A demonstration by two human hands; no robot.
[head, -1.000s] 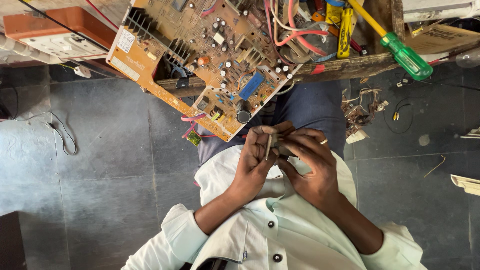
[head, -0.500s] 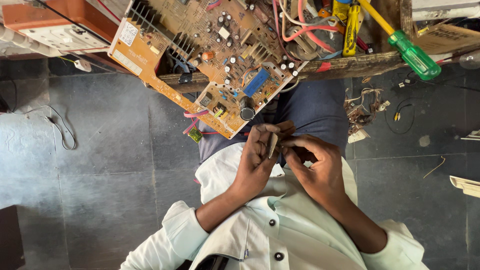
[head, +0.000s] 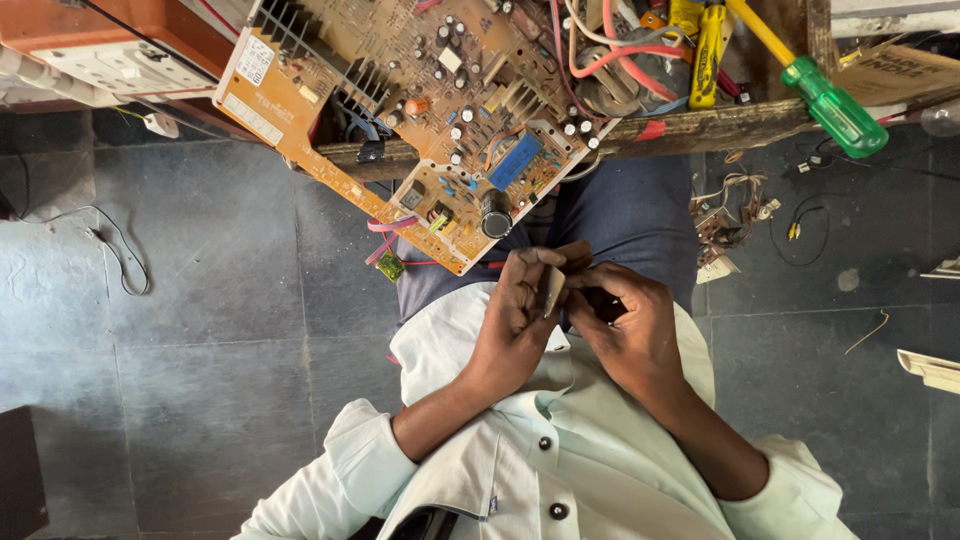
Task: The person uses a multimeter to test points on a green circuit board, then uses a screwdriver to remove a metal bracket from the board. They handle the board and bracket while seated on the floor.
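Head view, looking straight down over your lap.

Your left hand point(head: 515, 325) sits close to your chest with the fingers curled; thumb and forefinger pinch a small flat pale piece point(head: 553, 289), which stands on edge and tilts slightly. Holding it by one end leaves the free edge exposed toward your other hand.

Your right hand point(head: 632, 330) is folded inward, fingertips meeting the left hand's at the pale piece. Something small and dark point(head: 603, 304) lies under its fingers; I cannot tell what it is, nor whether the hand grips it or only rests on it. Both wrists are braced against your shirt point(head: 560, 460), which probably steadies fine work at this height.

The pale piece is held above your thighs, just below the lower corner of the circuit board point(head: 420, 110). The board lies tilted, overhanging the edge of the wooden bench point(head: 700, 128), component side up, with a black cylindrical capacitor point(head: 496, 222) near the corner closest to your hands. That overhang puts the corner within easy reach.

On the bench, well apart from your hands: a green-handled screwdriver point(head: 830, 105), a yellow-handled tool point(head: 708, 50) and loose red and white wires point(head: 610, 55).

On the dark tiled floor point(head: 200, 330): a white cable point(head: 110, 245) to your left, scraps of wire and small parts point(head: 730, 215) to your right.
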